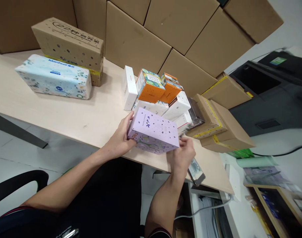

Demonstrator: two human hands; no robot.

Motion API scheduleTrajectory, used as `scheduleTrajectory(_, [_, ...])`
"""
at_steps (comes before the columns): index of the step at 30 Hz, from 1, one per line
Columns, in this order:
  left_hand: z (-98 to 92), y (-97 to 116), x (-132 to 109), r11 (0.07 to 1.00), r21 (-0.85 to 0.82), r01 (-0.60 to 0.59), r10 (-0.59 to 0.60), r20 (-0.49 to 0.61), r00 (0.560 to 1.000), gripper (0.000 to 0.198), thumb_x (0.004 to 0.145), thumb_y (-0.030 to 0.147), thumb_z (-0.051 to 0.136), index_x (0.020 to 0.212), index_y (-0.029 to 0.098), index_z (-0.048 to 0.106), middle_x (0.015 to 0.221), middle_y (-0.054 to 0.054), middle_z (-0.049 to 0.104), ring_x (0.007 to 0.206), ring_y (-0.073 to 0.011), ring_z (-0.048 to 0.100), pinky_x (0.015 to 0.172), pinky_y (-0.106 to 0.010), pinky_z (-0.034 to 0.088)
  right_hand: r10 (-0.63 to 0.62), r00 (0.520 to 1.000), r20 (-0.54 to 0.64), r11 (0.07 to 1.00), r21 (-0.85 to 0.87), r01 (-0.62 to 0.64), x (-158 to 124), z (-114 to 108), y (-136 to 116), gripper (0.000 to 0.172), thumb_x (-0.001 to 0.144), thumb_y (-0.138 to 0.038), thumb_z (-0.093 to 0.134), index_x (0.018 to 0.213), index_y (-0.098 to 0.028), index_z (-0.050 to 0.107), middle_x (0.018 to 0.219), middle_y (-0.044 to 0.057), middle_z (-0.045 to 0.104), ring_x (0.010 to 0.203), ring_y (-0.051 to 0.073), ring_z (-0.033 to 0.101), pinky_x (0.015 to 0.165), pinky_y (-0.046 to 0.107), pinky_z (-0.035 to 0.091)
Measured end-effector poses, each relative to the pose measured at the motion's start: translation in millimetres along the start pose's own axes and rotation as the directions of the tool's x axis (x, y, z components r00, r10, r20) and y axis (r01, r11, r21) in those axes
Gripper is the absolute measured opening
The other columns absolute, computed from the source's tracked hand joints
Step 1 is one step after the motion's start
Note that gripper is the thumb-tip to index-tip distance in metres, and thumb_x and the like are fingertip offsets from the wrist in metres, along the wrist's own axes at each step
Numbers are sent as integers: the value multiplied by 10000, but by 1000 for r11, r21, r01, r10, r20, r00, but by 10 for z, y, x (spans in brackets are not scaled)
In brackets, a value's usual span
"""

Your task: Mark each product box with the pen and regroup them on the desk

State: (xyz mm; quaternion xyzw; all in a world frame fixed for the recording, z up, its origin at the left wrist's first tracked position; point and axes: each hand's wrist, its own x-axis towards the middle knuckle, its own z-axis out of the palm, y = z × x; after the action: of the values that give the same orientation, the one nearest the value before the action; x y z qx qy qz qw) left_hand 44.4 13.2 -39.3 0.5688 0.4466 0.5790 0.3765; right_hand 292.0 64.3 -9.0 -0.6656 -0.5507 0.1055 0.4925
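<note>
A lilac box [156, 130] with small dark marks and a patterned front side is between my hands, above the table's front edge. My left hand [123, 135] grips its left end, thumb on the front side. At the other end, my right hand [183, 153] is closed around the lower right corner, its fingertips partly hidden. Just behind the lilac box stand two orange boxes [151, 96] on top of white boxes [177, 107], and a slim white box [130, 87] stands upright to their left. Beside my right wrist lies a phone [196, 172] near the table edge.
A blue-white tissue pack [54, 77] lies on the table [108, 89] at left, before a brown carton [71, 46]. Large cardboard boxes [136, 39] are stacked along the back. Taped cartons [215, 122] stand at right, by a dark monitor [272, 96]. A chair arm [19, 181] is lower left.
</note>
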Motion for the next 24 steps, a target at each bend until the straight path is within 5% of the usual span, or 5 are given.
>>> scheduleTrajectory(4, [-31, 47, -17, 998, 48, 32, -34, 54, 998, 1113, 675, 70, 655, 1668, 322, 219, 1628, -125, 315, 1572, -420, 262, 1281, -686, 285, 41, 972, -230, 925, 377, 50, 50, -167, -271, 209, 860, -413, 582, 895, -282, 424, 627, -77, 618, 471, 156, 568, 489, 289, 463])
scheduleTrajectory(6, [-43, 74, -18, 996, 84, 9, -15, 74, 997, 1129, 667, 73, 670, 1670, 330, 222, 1585, -121, 340, 1569, -429, 239, 1282, -699, 268, -24, 979, -201, 820, 556, 135, 60, -260, -473, 136, 842, -339, 572, 901, -279, 465, 615, -76, 622, 449, 143, 570, 457, 273, 446])
scheduleTrajectory(9, [-49, 107, -17, 992, 125, -10, -1, 95, 995, 1130, 676, 100, 684, 1675, 323, 206, 1535, -124, 368, 1554, -437, 244, 1268, -710, 288, -195, 981, -8, 720, 678, 148, 34, -322, -779, 74, 848, -291, 597, 905, -244, 605, 639, -36, 676, 474, 134, 613, 461, 273, 468])
scheduleTrajectory(15, [-37, 141, -23, 987, 163, 3, -19, 98, 995, 1096, 702, 152, 699, 1667, 303, 204, 1511, -142, 371, 1523, -443, 297, 1240, -692, 340, -279, 893, 353, 801, 598, 14, -50, -103, -1046, 122, 935, -340, 651, 920, -219, 645, 653, -50, 698, 514, 101, 630, 488, 217, 492])
scheduleTrajectory(24, [-29, 128, -30, 992, 130, 8, -18, 80, 997, 1080, 709, 170, 721, 1659, 318, 229, 1483, -139, 389, 1499, -438, 335, 1217, -684, 371, -375, 852, 367, 895, 384, 228, -49, 8, -958, 225, 967, -422, 610, 885, -214, 627, 669, -54, 610, 589, 102, 585, 566, 234, 448])
